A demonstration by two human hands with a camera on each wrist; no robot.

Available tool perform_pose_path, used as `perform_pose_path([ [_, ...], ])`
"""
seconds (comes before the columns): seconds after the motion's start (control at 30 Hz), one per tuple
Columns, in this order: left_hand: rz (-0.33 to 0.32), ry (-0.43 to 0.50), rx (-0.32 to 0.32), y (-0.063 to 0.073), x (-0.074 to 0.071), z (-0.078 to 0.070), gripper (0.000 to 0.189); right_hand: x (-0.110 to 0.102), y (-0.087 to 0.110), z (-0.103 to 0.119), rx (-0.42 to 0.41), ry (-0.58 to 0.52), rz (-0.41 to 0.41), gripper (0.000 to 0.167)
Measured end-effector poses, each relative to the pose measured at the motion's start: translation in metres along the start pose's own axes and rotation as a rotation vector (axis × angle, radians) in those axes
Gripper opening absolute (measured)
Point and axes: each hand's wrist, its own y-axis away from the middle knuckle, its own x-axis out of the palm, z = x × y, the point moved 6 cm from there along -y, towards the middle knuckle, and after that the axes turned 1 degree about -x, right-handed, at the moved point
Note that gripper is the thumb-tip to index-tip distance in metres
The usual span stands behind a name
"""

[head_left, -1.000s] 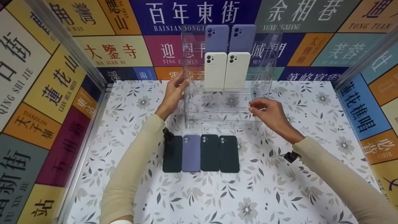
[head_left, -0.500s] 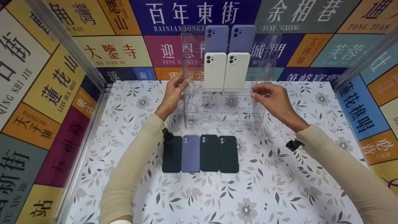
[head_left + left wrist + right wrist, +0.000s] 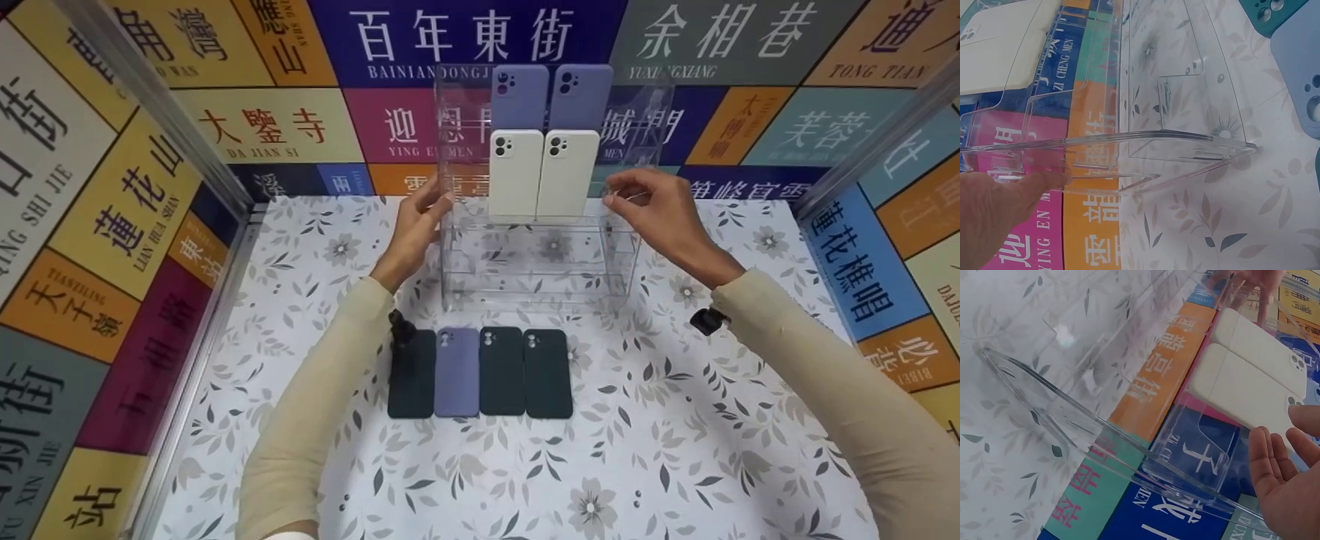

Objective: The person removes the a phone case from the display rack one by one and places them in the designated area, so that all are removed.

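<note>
A clear acrylic display stand [image 3: 537, 284] rises in tiers at the table's back. Two white phone cases [image 3: 516, 176] lean side by side on it, below two lavender phone cases [image 3: 519, 97]. My left hand [image 3: 412, 234] holds the stand's left edge; the left wrist view shows part of that hand [image 3: 1005, 208] against the clear side panel [image 3: 1145, 135]. Beside the stand's right side is my right hand [image 3: 664, 217], fingers loosely bent. Nothing shows between those fingers [image 3: 1266, 458] in the right wrist view, close to a white case [image 3: 1241, 385].
In front of the stand, three dark green phone cases [image 3: 502, 371] and one lavender case [image 3: 457, 373] lie in a row on the floral tablecloth [image 3: 592, 450]. My left sleeve's black wrist device [image 3: 403, 328] overlaps the leftmost one. Printed walls [image 3: 270, 124] enclose the table.
My right hand has moved up along the stand's right side, from the lower tier to beside the white cases. The left hand keeps its place; the phone cases stay put.
</note>
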Motion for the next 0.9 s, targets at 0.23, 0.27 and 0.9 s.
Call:
perform_pose_path([
  [0.23,-0.013,0.011,0.013,-0.001,-0.001,0.000,0.063,-0.005,-0.016,0.008,-0.015,-0.014,-0.006,0.025],
  [0.27,-0.013,0.008,0.015,-0.001,-0.001,0.000,0.063,-0.005,-0.018,0.010,-0.012,-0.015,-0.003,0.026],
  [0.9,-0.009,0.020,0.029,-0.001,-0.001,-0.002,0.061,-0.012,-0.059,0.022,0.007,-0.007,0.010,0.036],
])
